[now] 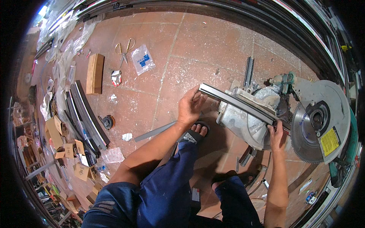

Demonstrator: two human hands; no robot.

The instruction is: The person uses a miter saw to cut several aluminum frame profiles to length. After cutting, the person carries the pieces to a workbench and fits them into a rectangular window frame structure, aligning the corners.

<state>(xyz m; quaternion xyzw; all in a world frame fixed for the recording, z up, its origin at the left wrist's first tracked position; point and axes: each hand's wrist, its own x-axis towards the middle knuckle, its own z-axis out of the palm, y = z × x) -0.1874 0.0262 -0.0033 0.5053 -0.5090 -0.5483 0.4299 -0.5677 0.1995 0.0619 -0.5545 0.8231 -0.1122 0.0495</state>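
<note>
- Pinching one end of a long grey bar (237, 103): the left hand (189, 108).
- Holding it too, near the round saw blade (304, 138): the right hand (278, 136).
- The bar goes across the saw's silver base (243, 122), its left end poking out past it.

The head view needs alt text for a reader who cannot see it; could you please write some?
A person's left hand and right hand hold a long grey profile over the base of a miter saw. Scissors and a wooden block lie on the tiled floor.
</note>
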